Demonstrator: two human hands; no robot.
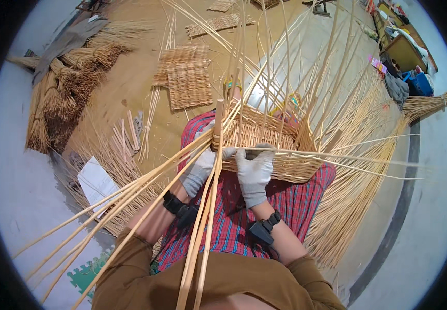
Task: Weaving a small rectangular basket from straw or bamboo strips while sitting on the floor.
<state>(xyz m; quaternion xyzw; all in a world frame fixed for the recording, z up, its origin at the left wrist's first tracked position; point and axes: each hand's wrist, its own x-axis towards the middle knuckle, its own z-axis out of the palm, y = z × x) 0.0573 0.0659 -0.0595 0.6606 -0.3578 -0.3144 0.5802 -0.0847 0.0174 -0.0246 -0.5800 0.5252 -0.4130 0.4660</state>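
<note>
A half-woven wicker basket, rectangular with a light woven wall, rests on my lap over a red and blue checked cloth. Long willow rods fan out from its near left corner, around a thick corner post. My left hand, in a grey-white glove, is closed at that corner with its thumb on the rim; rods cross over it and partly hide its fingers. Just right of it, my gloved right hand pinches a thin willow rod that runs rightward along the near rim.
Upright stakes rise from the basket's far side. Loose rods spread on the floor at right, with bundled stalks at far left. Woven panels lie ahead. A white sheet lies at left; a blue container stands far right.
</note>
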